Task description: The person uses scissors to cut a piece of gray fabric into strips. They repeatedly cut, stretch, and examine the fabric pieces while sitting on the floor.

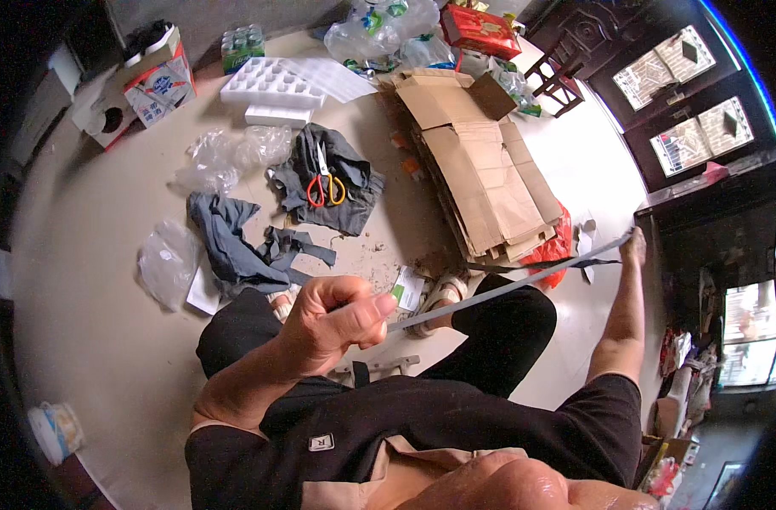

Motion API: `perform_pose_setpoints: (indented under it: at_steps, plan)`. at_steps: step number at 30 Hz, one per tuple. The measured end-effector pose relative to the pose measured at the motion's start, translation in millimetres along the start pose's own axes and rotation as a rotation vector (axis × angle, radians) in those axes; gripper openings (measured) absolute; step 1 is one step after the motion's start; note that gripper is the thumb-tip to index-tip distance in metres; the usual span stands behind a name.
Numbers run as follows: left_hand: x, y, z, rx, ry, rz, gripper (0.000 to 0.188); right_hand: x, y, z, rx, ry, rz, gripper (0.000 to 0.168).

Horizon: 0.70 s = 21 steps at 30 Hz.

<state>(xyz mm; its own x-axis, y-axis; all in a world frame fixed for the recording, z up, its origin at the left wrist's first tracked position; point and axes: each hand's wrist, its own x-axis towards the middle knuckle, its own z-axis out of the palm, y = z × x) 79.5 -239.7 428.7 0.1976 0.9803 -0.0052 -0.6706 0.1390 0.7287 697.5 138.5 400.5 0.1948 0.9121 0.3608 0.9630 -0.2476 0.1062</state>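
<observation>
A long, narrow grey strip (pixel 502 288), which looks like cloth, stretches straight across my knees. My left hand (pixel 337 312) is closed on its near end, thumb on top, in front of my chest. Far out to the right, my right hand (pixel 635 248) grips the other end with the arm extended. Beyond my knees, scissors (pixel 325 175) with one red and one yellow handle lie on a dark grey cloth garment (pixel 356 213). Closer to me are another grey cloth piece (pixel 228 245) and torn cloth scraps (pixel 292 245).
Flattened cardboard boxes (pixel 490 172) are stacked ahead right, beside a red plastic bag (pixel 556 245). Clear plastic bags (pixel 212 159) and white foam trays (pixel 273 83) lie ahead left. A beer carton (pixel 161 92) stands farther back. A white bucket (pixel 56 432) is at the left.
</observation>
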Motion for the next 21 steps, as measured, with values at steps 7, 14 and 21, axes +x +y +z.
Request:
perform_pose_setpoints:
  at_steps: [7,14,21]
  plan:
    - [-1.4,14.1,-13.0,-0.148,0.015,0.298,0.035,4.6,-2.8,-60.5,-0.004,0.064,0.042,0.024]
    - [36.2,31.9,-57.9,0.124,0.464,0.515,0.028,22.3,-99.5,-81.6,0.192,-0.004,-0.478,0.020]
    - [74.6,-3.7,-39.2,0.284,0.302,0.262,0.046,-176.8,-311.8,-183.1,0.643,-0.192,-0.834,0.023]
